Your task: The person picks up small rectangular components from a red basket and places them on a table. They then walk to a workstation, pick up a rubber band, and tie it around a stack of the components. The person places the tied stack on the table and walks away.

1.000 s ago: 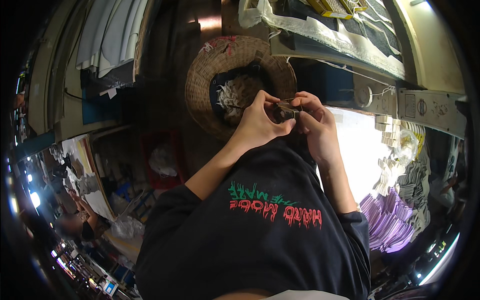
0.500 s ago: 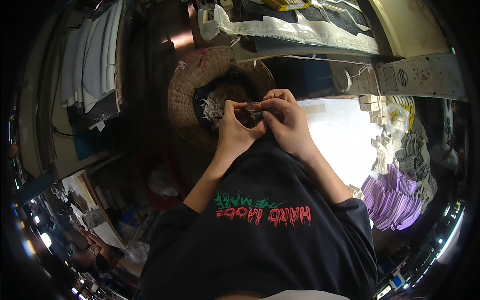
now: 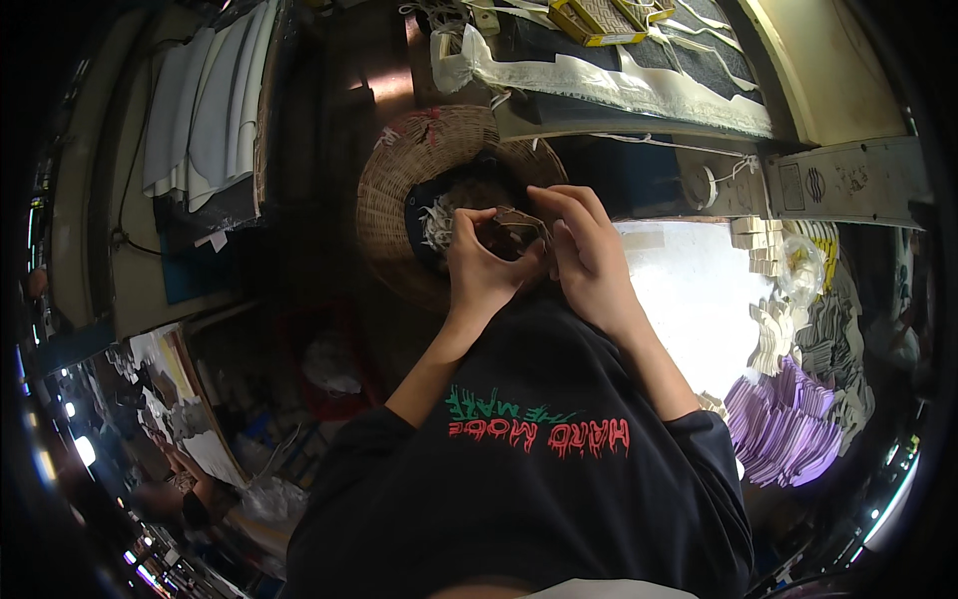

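Observation:
Above the wicker basket [image 3: 384, 190], my left hand [image 3: 479, 265] pinches a thin brownish piece [image 3: 517, 217] between thumb and fingers. The piece is small and curved, and its exact kind cannot be made out. Beside its right end is my right hand [image 3: 594, 260], with the index finger stretched out and apart from the thumb. Its other fingers are curled and partly hidden, and the thumb lies close to the piece. White scraps [image 3: 436, 225] lie in the basket's dark lining behind my left hand.
To the right, a bright white tabletop [image 3: 679, 290] carries stacked purple cut pieces [image 3: 783, 424], grey pieces [image 3: 823, 329] and cream pieces [image 3: 773, 334]. A shelf with a yellow box [image 3: 599, 25] stands ahead. White sheets [image 3: 210, 110] hang at left; a person's arm [image 3: 190, 474] shows lower left.
My right index finger has come off the brownish piece and straightened. More of the piece now shows in my left hand. The whole view has shifted slightly.

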Tool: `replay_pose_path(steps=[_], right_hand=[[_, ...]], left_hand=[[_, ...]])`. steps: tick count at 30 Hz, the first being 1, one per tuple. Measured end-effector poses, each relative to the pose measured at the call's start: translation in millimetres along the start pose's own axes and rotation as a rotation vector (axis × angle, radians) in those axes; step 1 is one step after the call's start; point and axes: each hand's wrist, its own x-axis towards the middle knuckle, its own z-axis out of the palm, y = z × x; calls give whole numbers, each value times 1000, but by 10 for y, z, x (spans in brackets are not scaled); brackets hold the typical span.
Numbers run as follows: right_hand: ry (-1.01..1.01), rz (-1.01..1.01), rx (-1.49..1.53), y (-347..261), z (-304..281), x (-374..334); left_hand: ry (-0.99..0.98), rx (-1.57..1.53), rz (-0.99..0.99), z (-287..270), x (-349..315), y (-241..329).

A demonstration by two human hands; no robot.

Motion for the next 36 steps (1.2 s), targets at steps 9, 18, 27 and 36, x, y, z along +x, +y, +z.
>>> replay_pose_path(steps=[9, 18, 27, 36], right_hand=[[99, 36, 185, -6, 81, -88], [79, -99, 53, 39, 80, -142], [59, -155, -281, -92, 235, -257], [200, -172, -109, -115, 187, -201]], left_hand=[[32, 92, 26, 18, 15, -69], [-8, 40, -68, 52, 8, -88], [-50, -567, -359, -42, 139, -120], [-218, -1035, -526, -170, 192, 99]])
